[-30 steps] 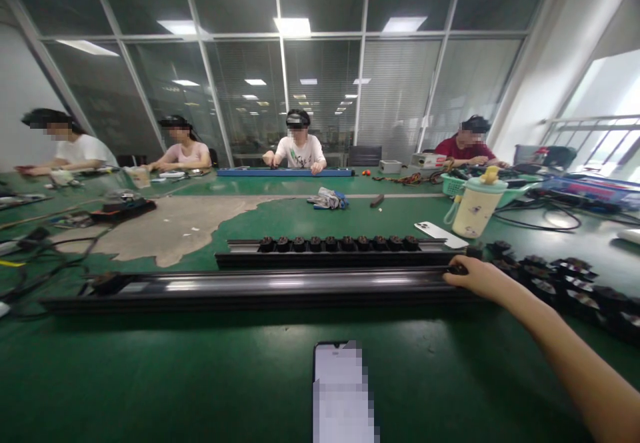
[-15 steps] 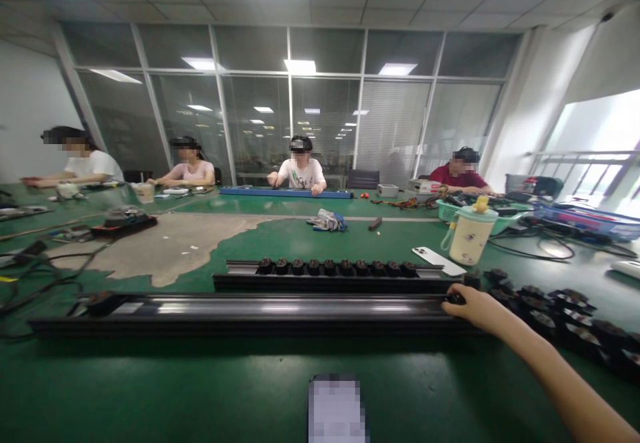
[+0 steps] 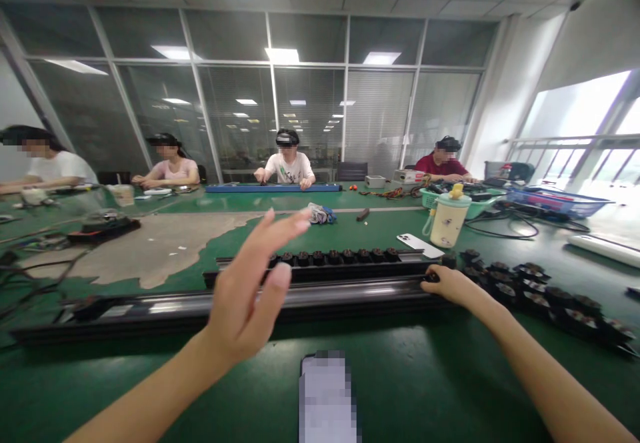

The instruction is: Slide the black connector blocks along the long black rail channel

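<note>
A long black metal rail (image 3: pixel 325 296) lies across the green table (image 3: pixel 425 376) in front of me. My right hand (image 3: pixel 450 284) rests on its right end, fingers closed around a small black round part there. A second, shorter rail (image 3: pixel 320 269) behind it carries a row of the same black round parts (image 3: pixel 340 256). My left hand (image 3: pixel 250 289) is raised above the near rail, empty, with its fingers stretched out and apart. A phone (image 3: pixel 327 396) lies at the table's near edge between my arms.
Several loose black round parts (image 3: pixel 545 293) lie in a line at the right. A cream lidded jug (image 3: pixel 447 219), a white phone (image 3: pixel 419 245), baskets and cables stand behind. Several people sit working along the far side. A worn bare patch (image 3: pixel 165 236) marks the table's left.
My left hand has risen into view above the near rail, open. The view has tilted and shifted slightly. My right hand stays at the rail's right end.
</note>
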### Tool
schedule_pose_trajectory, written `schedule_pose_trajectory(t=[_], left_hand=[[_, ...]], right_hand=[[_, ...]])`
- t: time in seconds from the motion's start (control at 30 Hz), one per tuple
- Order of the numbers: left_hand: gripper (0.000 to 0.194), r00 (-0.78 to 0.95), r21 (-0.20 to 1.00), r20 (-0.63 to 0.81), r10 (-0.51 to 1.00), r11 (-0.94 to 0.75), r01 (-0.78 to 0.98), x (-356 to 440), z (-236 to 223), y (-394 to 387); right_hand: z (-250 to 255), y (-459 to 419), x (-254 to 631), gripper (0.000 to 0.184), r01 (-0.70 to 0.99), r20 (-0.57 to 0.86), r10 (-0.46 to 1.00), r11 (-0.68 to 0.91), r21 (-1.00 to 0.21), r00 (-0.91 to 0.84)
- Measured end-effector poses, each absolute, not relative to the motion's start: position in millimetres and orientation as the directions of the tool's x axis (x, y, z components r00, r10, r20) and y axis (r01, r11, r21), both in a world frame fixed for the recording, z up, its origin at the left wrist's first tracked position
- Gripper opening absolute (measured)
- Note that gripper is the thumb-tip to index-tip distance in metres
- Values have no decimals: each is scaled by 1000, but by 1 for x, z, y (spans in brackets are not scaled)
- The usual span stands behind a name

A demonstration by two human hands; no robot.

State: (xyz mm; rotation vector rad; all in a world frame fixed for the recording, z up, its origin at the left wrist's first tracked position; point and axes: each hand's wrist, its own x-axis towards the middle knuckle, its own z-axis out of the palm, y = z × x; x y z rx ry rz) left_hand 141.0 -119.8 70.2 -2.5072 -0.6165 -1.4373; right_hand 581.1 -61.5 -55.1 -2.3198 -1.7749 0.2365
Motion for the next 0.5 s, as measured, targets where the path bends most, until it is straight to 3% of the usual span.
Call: schedule_pose_trajectory(t=[0.2, 0.5], left_hand=[[44, 689, -205, 676, 262, -831, 517, 122, -9, -69], [50, 616, -173, 524, 588, -635, 753, 91, -31, -47]], right_hand=[[-55, -60, 579, 44, 931, -22, 960, -275, -240, 278], [-53, -60, 585, 51, 937, -35, 967, -252, -241, 251]])
